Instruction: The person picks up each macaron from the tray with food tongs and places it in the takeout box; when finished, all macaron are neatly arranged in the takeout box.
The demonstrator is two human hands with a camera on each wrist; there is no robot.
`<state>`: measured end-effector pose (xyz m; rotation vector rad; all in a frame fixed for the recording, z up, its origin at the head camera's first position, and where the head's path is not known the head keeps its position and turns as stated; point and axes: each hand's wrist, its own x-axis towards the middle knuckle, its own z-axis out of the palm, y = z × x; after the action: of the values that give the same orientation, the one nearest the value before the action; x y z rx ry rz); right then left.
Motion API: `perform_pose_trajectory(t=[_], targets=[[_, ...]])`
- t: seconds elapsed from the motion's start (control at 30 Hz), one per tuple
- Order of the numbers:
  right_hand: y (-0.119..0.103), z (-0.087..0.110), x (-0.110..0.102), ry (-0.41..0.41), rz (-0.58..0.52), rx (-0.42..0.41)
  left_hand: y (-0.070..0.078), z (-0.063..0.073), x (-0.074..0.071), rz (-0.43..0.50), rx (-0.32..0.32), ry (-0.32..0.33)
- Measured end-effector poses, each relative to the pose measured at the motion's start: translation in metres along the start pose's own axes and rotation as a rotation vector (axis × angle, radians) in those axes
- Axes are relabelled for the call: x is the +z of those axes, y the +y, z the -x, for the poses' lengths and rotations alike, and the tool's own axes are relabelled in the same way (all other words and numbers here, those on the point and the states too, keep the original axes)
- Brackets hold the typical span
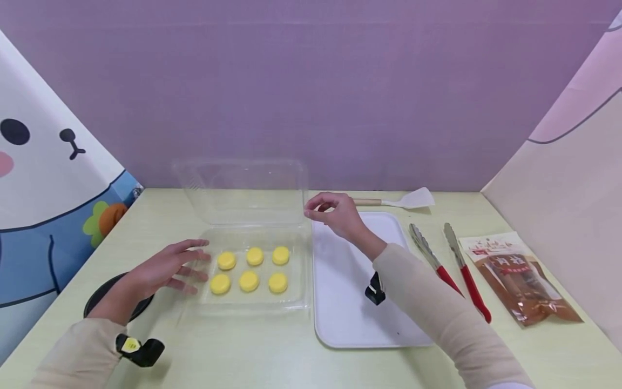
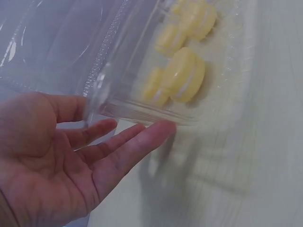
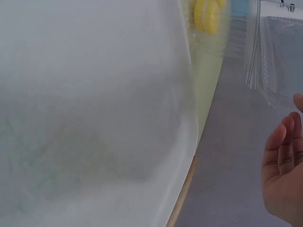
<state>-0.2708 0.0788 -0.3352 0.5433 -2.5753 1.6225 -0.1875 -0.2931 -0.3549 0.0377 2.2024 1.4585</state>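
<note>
A clear plastic clamshell container (image 1: 298,301) lies on the table with its lid (image 1: 243,189) raised at the back. Several yellow macarons (image 1: 249,281) with pale filling sit inside its base, in two rows. At the container's left side is my left hand (image 2: 57,151), fingers extended and apart, fingertips against or very close to the plastic wall. My right hand (image 1: 335,213) is at the lid's right edge with bent fingers, thumb and forefinger close together. Whether they pinch the lid cannot be made out; the right wrist view cuts off part of that hand (image 3: 286,175).
A white tray (image 1: 340,319) lies right of the container, under my right forearm. Behind it is a spatula (image 1: 413,200); farther right are red-handled tongs (image 1: 468,275) and a brown food packet (image 1: 520,281). A black round object (image 1: 141,308) is partly under my left wrist.
</note>
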Motion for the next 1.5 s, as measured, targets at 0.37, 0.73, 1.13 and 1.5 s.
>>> perform_pose_trajectory(t=[0.37, 0.73, 1.13, 1.5], targets=[[0.010, 0.004, -0.008, -0.090, 0.143, -0.027, 0.000, -0.006, 0.000, 0.031, 0.016, 0.041], [0.018, 0.017, -0.011, -0.275, 0.326, -0.178, -0.002, 0.002, -0.014, 0.131, 0.021, -0.070], [0.021, 0.025, -0.010, -0.297, 0.419, -0.242, 0.011, -0.003, -0.005, -0.094, -0.125, -0.033], [0.006, 0.042, -0.008, -0.291, 0.441, -0.154, 0.022, -0.009, -0.003, -0.078, -0.125, 0.012]])
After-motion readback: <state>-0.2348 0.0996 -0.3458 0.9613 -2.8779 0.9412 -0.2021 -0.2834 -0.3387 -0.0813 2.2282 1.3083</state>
